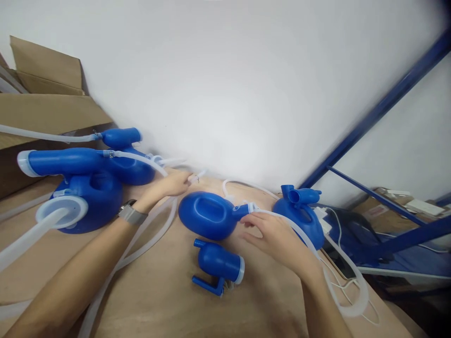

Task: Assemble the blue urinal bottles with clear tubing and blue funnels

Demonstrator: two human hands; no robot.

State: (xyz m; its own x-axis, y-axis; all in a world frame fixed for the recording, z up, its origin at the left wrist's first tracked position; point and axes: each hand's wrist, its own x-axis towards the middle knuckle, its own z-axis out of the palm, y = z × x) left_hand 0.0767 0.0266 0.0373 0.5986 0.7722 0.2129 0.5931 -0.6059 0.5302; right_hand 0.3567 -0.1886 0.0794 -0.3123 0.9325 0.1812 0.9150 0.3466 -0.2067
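My left hand [179, 182] has its fingers closed round one end of a translucent hose [197, 178] with a small metal clip, near the wall. A blue bottle [207, 215] with a looped handle lies on the table between my hands. My right hand [266, 229] is beside the bottle's neck and white collar [251, 207], thumb and fingers apart; whether the fingertips touch the neck is unclear. From that collar a translucent hose [303, 234] curves over my right wrist. In front of the bottle lies a separate blue spout piece [220, 263] with a pale cap.
More blue bottles with hoses stand at the left [102, 202] and right [299, 218]. An open cardboard box [52, 112] is at the far left. A blue metal frame [377, 108], a dark flat device [338, 263] and white cables are at the right.
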